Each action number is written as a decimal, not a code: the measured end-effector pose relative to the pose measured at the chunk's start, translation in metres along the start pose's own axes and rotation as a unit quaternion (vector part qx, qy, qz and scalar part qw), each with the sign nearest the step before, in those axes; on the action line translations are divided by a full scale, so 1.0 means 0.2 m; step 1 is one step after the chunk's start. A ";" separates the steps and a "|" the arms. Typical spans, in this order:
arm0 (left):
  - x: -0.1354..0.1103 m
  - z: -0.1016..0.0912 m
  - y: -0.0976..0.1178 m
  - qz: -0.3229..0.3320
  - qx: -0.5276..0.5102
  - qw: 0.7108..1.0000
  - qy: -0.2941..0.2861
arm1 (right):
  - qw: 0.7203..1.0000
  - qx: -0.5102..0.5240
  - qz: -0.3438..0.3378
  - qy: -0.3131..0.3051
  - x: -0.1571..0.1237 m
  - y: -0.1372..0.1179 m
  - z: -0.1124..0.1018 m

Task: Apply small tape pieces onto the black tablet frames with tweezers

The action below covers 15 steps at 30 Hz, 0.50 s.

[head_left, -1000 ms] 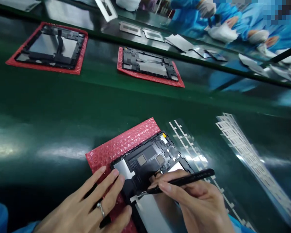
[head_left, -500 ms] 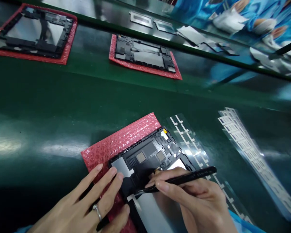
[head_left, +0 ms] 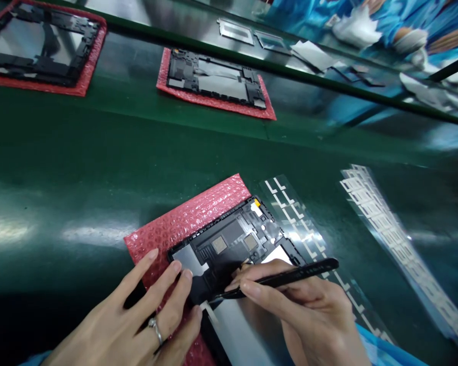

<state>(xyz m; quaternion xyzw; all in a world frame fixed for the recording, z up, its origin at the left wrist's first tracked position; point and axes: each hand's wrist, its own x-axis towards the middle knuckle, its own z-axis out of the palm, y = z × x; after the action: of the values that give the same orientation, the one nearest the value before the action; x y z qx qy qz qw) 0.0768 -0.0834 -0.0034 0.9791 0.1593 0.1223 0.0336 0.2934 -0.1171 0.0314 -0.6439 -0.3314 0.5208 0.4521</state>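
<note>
In front of me an opened tablet chassis point(head_left: 234, 241) lies at a slant on a red bubble-wrap sheet point(head_left: 191, 208). My left hand point(head_left: 137, 310) rests spread over its left edge, fingertips on the frame and the wrap; one finger wears a ring. Pinched in my right hand point(head_left: 305, 310) is a pair of black tweezers point(head_left: 286, 277). Their tips touch or nearly touch a small pale L-shaped sticker point(head_left: 208, 309) at the chassis's left side. Beside the chassis, partly under my right hand, lies a clear sheet of L-shaped stickers point(head_left: 290, 208).
Fanned strips of white-patterned stickers point(head_left: 397, 239) lie to the right on the green bench point(head_left: 99, 147). Two more chassis, one at left point(head_left: 34, 73) and one at centre point(head_left: 217, 86), sit on red wrap at the back. Beyond a rail, people in blue sleeves point(head_left: 416, 25) work.
The view has shifted slightly, so the rear chassis appear further left. My left fingers sit a little closer to the sticker; the tweezers stay at the same spot on the chassis.
</note>
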 end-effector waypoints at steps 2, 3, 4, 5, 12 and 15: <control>0.00 0.01 0.01 -0.007 0.004 1.000 0.007 | 1.000 0.002 -0.004 -0.003 0.00 0.00 0.00; 0.00 0.01 0.01 -0.012 0.005 1.000 0.008 | 1.000 0.001 -0.007 -0.003 0.01 0.00 0.01; 0.00 0.01 0.01 -0.014 0.006 1.000 0.008 | 1.000 0.000 -0.009 -0.003 0.01 0.00 0.01; 0.00 0.02 0.02 -0.014 0.007 1.000 0.008 | 1.000 -0.002 -0.012 -0.003 0.01 0.00 0.01; 0.02 0.01 0.03 -0.016 0.013 1.000 -0.002 | 0.999 -0.015 -0.041 0.033 0.00 0.00 -0.03; 0.05 0.00 0.04 -0.021 0.014 1.000 -0.006 | 0.999 0.008 -0.042 0.026 -0.01 -0.01 -0.07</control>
<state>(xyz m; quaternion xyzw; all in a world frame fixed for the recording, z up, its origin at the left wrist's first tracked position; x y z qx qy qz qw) 0.0878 -0.0883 0.0002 0.9766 0.1817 0.1131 0.0231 0.3064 -0.1224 0.0351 -0.6391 -0.3422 0.4874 0.4867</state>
